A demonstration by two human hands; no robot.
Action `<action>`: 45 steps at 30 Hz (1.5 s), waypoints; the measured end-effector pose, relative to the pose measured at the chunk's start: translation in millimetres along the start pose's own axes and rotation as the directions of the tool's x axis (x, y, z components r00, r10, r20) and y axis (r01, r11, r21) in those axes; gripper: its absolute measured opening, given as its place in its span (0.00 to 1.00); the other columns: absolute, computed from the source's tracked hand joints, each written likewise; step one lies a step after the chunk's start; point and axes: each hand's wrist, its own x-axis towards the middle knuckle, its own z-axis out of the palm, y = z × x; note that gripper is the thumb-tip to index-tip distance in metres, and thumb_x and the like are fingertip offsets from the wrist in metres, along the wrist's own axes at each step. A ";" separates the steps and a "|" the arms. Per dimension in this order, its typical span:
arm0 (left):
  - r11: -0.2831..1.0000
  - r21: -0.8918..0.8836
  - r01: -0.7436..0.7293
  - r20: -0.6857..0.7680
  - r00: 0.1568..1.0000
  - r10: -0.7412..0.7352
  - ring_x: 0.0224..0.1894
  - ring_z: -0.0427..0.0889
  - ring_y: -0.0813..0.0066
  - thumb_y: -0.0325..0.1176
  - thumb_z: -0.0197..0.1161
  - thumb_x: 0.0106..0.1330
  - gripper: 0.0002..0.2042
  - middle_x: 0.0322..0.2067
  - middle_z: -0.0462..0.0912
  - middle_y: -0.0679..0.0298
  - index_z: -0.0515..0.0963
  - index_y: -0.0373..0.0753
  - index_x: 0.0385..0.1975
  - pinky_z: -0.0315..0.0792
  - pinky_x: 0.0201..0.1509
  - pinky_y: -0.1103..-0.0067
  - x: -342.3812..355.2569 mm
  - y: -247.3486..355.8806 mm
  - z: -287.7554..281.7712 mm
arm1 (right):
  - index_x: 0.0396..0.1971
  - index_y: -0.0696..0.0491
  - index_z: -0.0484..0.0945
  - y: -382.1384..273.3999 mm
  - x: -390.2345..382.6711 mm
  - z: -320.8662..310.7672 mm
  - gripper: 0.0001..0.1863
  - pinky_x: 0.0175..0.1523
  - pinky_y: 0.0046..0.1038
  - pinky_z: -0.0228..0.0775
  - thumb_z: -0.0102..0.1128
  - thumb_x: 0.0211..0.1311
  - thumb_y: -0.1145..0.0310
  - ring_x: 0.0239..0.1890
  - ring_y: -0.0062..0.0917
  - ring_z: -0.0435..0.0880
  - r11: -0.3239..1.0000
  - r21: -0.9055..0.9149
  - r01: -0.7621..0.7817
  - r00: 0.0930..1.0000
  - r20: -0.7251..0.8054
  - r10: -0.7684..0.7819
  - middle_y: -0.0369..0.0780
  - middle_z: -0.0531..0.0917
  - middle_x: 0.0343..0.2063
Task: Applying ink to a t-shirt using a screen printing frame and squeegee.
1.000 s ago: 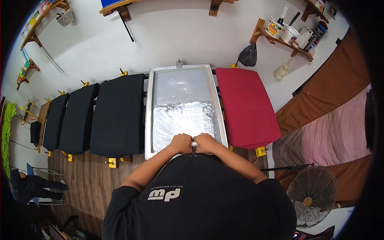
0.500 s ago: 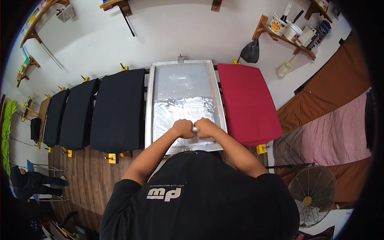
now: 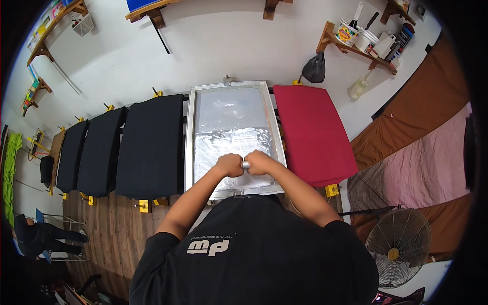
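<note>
We judged that uneven pressure from the left hand (image 3: 230, 165) and right hand (image 3: 259, 162) could tilt the silver bar (image 3: 246, 165) and make it skid across the framed screen (image 3: 231, 108). We saw both fists wrapped around the bar, a short, smooth metallic length showing between them. It lay over the screen's glossy near half, left of the red-covered board (image 3: 315, 134).
</note>
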 end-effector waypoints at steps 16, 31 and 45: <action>0.996 -0.021 -0.082 0.123 0.989 0.084 0.39 0.87 0.50 0.43 0.64 0.50 0.14 0.32 0.88 0.51 0.87 0.46 0.34 0.81 0.45 0.61 -12.0 -3.8 24.6 | 0.32 0.57 0.86 -1.5 -23.4 20.7 0.16 0.48 0.44 0.80 0.69 0.42 0.64 0.39 0.49 0.87 0.998 0.046 0.047 0.994 0.092 -0.051 0.54 0.87 0.32; 0.994 0.042 -0.100 -0.058 0.993 0.103 0.35 0.87 0.48 0.47 0.65 0.49 0.18 0.29 0.87 0.47 0.88 0.44 0.35 0.81 0.43 0.60 -12.6 -4.3 44.7 | 0.28 0.56 0.86 -8.1 -19.9 30.4 0.13 0.45 0.44 0.81 0.67 0.42 0.66 0.36 0.48 0.87 0.997 -0.071 0.020 0.999 0.037 -0.017 0.53 0.87 0.30; 0.988 0.039 -0.152 -0.428 0.891 0.154 0.36 0.86 0.49 0.40 0.65 0.53 0.12 0.32 0.85 0.53 0.86 0.41 0.32 0.81 0.41 0.60 -4.7 -5.5 40.7 | 0.32 0.56 0.82 0.2 -10.1 26.5 0.11 0.46 0.46 0.78 0.63 0.47 0.70 0.39 0.48 0.86 0.999 0.013 0.034 0.973 -0.229 -0.030 0.50 0.86 0.33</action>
